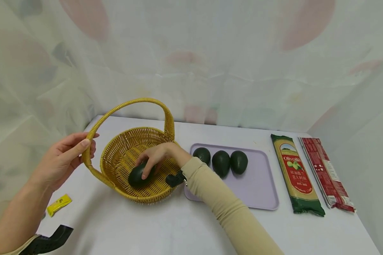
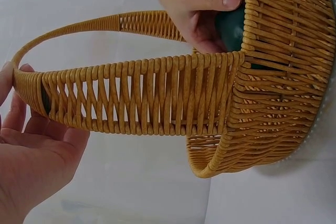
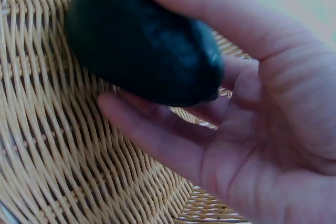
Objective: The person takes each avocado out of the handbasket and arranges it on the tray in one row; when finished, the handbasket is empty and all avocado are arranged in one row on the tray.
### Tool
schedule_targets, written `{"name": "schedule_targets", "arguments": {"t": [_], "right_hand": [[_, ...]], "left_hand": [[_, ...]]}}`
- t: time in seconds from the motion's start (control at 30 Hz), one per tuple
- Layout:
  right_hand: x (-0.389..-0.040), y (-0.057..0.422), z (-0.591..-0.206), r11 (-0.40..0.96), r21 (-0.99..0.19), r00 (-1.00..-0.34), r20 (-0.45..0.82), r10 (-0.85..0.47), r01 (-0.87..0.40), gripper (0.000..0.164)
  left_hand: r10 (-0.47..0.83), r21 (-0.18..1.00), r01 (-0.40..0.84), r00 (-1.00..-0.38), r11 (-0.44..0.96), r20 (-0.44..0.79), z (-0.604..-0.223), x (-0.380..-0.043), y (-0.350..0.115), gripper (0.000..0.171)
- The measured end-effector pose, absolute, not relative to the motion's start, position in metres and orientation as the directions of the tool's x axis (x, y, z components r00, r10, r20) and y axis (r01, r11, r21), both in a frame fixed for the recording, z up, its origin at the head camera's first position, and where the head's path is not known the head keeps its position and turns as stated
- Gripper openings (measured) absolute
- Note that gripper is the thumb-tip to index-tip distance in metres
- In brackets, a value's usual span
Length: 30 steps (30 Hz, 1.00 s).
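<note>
My left hand [image 1: 71, 153] grips the handle of the yellow wicker basket [image 1: 110, 145] on its left side, thumb in front and fingers behind. The basket stands on the white table. Inside it, my right hand [image 1: 157, 156] holds a dark green avocado [image 1: 139, 176] low by the woven bottom. In the right wrist view the thumb lies over the avocado [image 3: 142, 40] and the fingers reach beneath it. The left wrist view shows the right hand [image 2: 191, 6] over the basket rim, the avocado partly hidden by the weave.
Right of the basket, a lilac tray [image 1: 258, 191] bears three more avocados [image 1: 221, 163], one partly behind the right sleeve. Farther right lie a green and gold pasta packet [image 1: 297, 173] and a red packet [image 1: 327, 171]. A small yellow packet [image 1: 59, 204] lies near the left forearm.
</note>
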State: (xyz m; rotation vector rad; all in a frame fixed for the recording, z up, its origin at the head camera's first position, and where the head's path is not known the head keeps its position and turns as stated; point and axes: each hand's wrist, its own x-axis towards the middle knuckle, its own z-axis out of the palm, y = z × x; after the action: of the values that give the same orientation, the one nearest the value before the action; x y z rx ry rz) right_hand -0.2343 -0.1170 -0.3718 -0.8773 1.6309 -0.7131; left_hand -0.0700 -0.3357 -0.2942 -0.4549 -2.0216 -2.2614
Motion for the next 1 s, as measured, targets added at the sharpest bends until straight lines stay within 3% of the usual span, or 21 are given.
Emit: {"name": "schedule_targets", "arguments": {"t": [0.23, 0.53, 0.87, 1.0], "right_hand": [[-0.233, -0.110, -0.362, 0.526, -0.829, -0.139, -0.507, -0.850, -0.192, 0.065], [-0.229, -0.092, -0.354, 0.449, -0.841, -0.157, -0.421, -0.893, -0.303, 0.057], [-0.232, -0.066, -0.353, 0.382, -0.806, -0.217, -0.315, -0.924, -0.453, 0.060], [-0.233, -0.053, -0.352, 0.358, -0.817, -0.226, -0.284, -0.932, -0.451, 0.058]], "left_hand": [[0.142, 0.960, 0.246, -0.954, -0.136, 0.265, -0.295, -0.071, -0.335, 0.032], [0.134, 0.954, 0.258, -0.951, -0.154, 0.279, -0.296, -0.070, -0.335, 0.032], [0.143, 0.947, 0.274, -0.944, -0.168, 0.299, -0.296, -0.070, -0.335, 0.032], [0.166, 0.944, 0.276, -0.937, -0.182, 0.306, -0.296, -0.070, -0.336, 0.033]]}}
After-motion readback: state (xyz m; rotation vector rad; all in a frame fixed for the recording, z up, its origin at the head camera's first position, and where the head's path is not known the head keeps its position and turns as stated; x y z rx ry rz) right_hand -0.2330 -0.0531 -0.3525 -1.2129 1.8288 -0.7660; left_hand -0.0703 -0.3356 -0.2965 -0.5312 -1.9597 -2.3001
